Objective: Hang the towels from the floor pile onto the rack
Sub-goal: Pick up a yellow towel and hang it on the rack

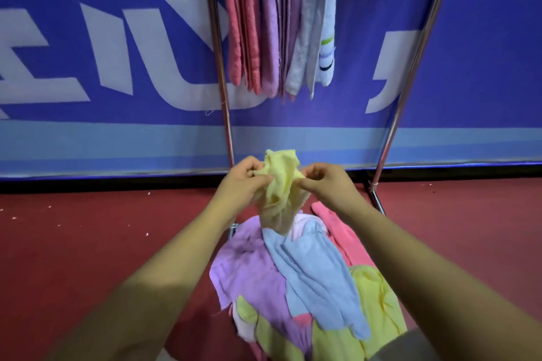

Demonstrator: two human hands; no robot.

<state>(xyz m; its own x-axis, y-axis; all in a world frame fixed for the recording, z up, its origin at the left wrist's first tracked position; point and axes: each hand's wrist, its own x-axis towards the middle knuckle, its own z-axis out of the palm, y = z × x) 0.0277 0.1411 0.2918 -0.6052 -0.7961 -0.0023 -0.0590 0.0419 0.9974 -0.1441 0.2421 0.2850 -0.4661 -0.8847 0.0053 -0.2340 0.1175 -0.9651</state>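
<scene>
- A red floor is seen, dotted with a few small white specks at the left.
- A loose pile of towels is heaped directly on it.
- Within the pile, a purple towel is overlapped by a blue towel, and a pink towel is stretched along the far right edge.
- The feet of the metal rack are set on the floor just behind the pile.

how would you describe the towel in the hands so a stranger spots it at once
Before the blue banner stands a rack, and below it a towel pile lies on the red floor. Above the pile, the left hand and right hand pinch a bunched pale yellow towel. It alone is lifted; the other yellow towels lie in the pile.
</scene>
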